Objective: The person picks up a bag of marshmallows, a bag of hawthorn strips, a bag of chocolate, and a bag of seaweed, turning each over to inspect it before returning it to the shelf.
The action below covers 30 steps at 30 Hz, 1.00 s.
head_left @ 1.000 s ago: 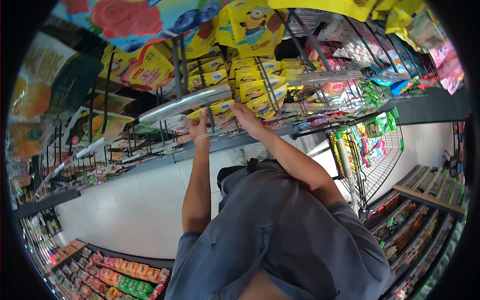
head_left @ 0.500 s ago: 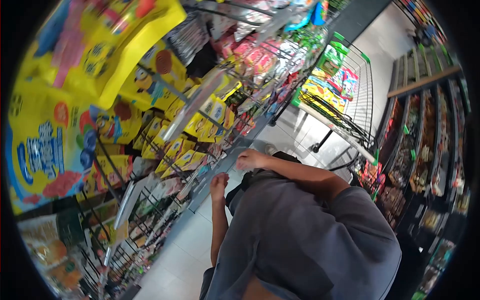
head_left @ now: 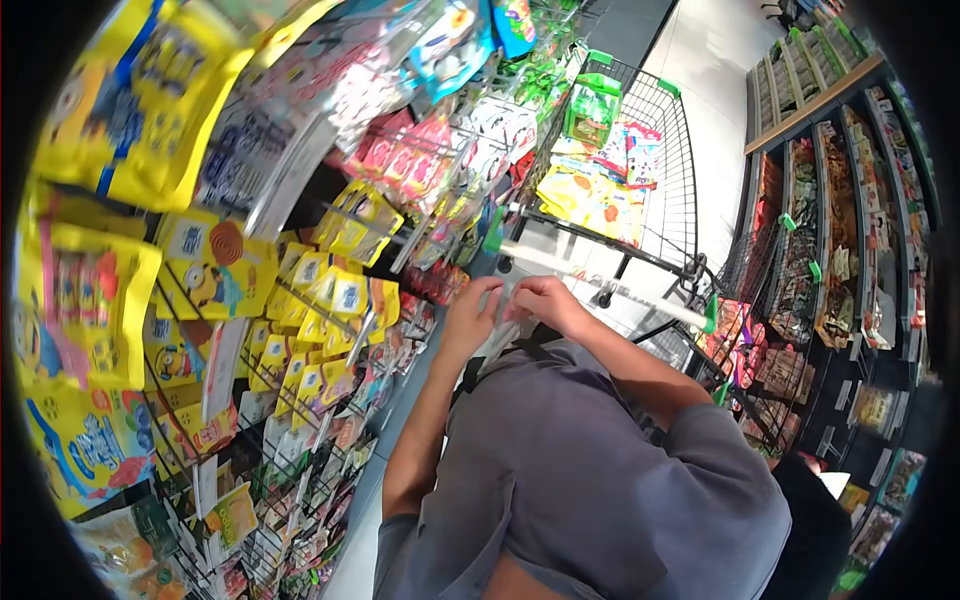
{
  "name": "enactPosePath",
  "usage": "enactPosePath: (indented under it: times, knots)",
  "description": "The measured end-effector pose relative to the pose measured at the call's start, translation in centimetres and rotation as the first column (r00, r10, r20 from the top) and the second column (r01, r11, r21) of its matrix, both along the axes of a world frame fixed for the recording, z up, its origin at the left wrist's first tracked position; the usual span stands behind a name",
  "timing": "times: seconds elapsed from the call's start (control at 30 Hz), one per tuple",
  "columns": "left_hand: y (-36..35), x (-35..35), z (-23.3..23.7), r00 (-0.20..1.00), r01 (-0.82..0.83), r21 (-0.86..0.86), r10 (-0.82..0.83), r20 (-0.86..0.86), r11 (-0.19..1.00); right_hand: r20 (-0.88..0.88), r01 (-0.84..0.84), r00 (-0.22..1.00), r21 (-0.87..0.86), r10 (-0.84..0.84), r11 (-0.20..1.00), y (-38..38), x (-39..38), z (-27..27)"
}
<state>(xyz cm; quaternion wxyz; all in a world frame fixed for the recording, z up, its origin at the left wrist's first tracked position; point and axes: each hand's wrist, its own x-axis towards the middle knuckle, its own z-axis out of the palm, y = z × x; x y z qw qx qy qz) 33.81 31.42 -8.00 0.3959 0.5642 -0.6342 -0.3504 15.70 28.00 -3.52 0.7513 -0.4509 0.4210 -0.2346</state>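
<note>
My left hand (head_left: 474, 312) and my right hand (head_left: 548, 302) are close together in front of my waist. Fingers on both are curled inward, as if pinching. Between them is a pale, see-through patch; whether it is something held I cannot make out. Just beyond the hands runs the pale handle (head_left: 607, 276) of a shopping cart (head_left: 690, 170) with green corners. Inside the cart lie yellow snack bags (head_left: 590, 200), a green pack (head_left: 592, 110) and red-and-white packs (head_left: 640, 150).
On my left, a wire rack holds hanging yellow candy bags (head_left: 95, 310), smaller yellow packs (head_left: 325, 295) and pink packs (head_left: 410, 155). Shelves of packaged goods (head_left: 850, 230) stand to the right. Pale floor tiles (head_left: 700, 60) stretch beyond the cart. Someone in dark clothing (head_left: 810, 520) is at the lower right.
My hands have come together and risen toward the cart handle. The view has shifted, bringing the cart nearer and more of the rack into sight. Dark clothing has appeared at the lower right.
</note>
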Motion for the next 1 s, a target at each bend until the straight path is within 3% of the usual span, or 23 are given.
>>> enactPosePath:
  times: [0.03, 0.1, 0.17, 0.23, 0.3, 0.37, 0.43, 0.47, 0.5, 0.57, 0.6, 0.67, 0.77, 0.9, 0.93, 1.0]
  knots:
    - [-1.5, -1.7, 0.7, 1.0, 0.002, 0.003, -0.002, 0.003, 1.0, 0.003, 0.002, 1.0, 0.003, -0.002, 1.0, -1.2, -1.3, 0.6]
    - [-4.1, -4.7, 1.6, 0.992, 0.109, -0.102, -0.102, 0.07, 0.989, -0.01, -0.005, 1.0, -0.173, 0.003, 0.985, -3.8, -4.2, 1.5]
    - [-6.5, -7.4, 0.6, 0.995, 0.098, -0.085, -0.098, -0.003, 0.992, -0.031, 0.05, 0.998, -0.186, -0.056, 0.981, -6.2, -6.8, 1.5]
    - [-8.3, -9.6, -0.5, 0.972, 0.093, -0.229, -0.039, 0.232, 0.969, -0.026, 0.037, 0.999, -0.22, -0.044, 0.975, -9.1, -9.8, 1.8]
    - [-8.8, -11.3, -1.2, 0.952, 0.07, -0.179, -0.012, 0.307, 0.981, -0.01, 0.142, 0.989, -0.184, -0.147, 0.973, -11.9, -11.9, 0.5]
    - [-8.7, -12.3, -1.2, 0.923, 0.048, -0.129, 0.006, 0.385, 0.99, -0.018, 0.209, 0.976, -0.205, -0.218, 0.956, -14.8, -14.1, -2.1]
    - [-8.6, -12.3, -0.8, 0.847, 0.113, -0.021, -0.085, 0.525, 0.993, -0.071, 0.261, 0.958, -0.188, -0.278, 0.947, -17.6, -16.0, -5.5]
    - [-8.9, -12.4, -1.2, 0.863, 0.132, -0.175, -0.026, 0.505, 0.976, -0.131, 0.276, 0.946, -0.156, -0.297, 0.948, -18.9, -16.9, -7.0]
    - [-9.1, -12.5, -1.2, 0.859, 0.139, -0.167, -0.035, 0.511, 0.976, -0.127, 0.283, 0.945, -0.147, -0.302, 0.948, -20.4, -17.8, -9.7]
    - [-8.7, -12.6, -0.8, 0.812, 0.134, -0.024, -0.096, 0.575, 0.991, -0.347, 0.309, 0.88, -0.1, -0.324, 0.946, -22.9, -20.0, -16.5]
    - [-8.7, -12.6, -0.8, 0.803, 0.125, 0.016, -0.11, 0.586, 0.992, -0.323, 0.385, 0.873, -0.001, -0.365, 0.923, -24.1, -21.0, -19.0]
    - [-8.5, -12.8, -0.3, 0.793, 0.121, 0.041, -0.121, 0.597, 0.992, -0.242, 0.529, 0.844, 0.224, -0.479, 0.818, -24.9, -23.1, -22.1]
    - [-8.2, -12.8, -0.7, 0.787, 0.118, 0.019, -0.105, 0.607, 0.993, -0.28, 0.603, 0.793, 0.492, -0.542, 0.628, -27.3, -27.6, -32.9]
    - [-7.5, -12.7, -0.2, 0.776, 0.064, 0.137, -0.136, 0.617, 0.988, -0.319, 0.798, 0.545, 0.482, -0.775, 0.363, -29.6, -28.8, -34.9]
    - [-7.5, -12.5, -0.2, 0.772, 0.059, 0.175, -0.156, 0.616, 0.983, -0.326, 0.794, 0.551, 0.489, -0.768, 0.362, -30.2, -28.9, -35.2]
    - [-7.5, -12.4, 0.0, 0.772, 0.053, 0.216, -0.177, 0.61, 0.975, -0.325, 0.833, 0.423, 0.508, -0.846, 0.221, -31.1, -28.9, -35.7]
